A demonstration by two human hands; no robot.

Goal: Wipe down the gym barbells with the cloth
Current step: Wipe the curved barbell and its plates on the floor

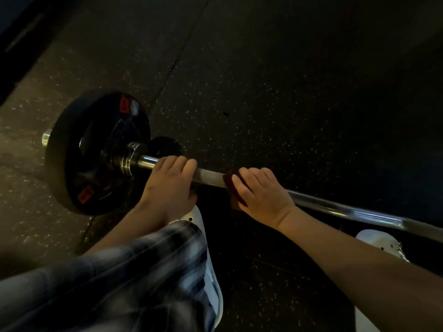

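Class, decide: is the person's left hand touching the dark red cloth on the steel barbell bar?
Apart. Head view shows bare steel bar between the left hand and the dark red cloth.

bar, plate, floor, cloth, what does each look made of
Bar: metal, likely chromed steel, with bright mirror-like streaks. Plate: matte black, probably rubber-coated, with red labels. Floor: dark rubber matting, judging by pale flecks and a seam. Cloth: dark red fabric, bunched softly; weave too dim to tell.
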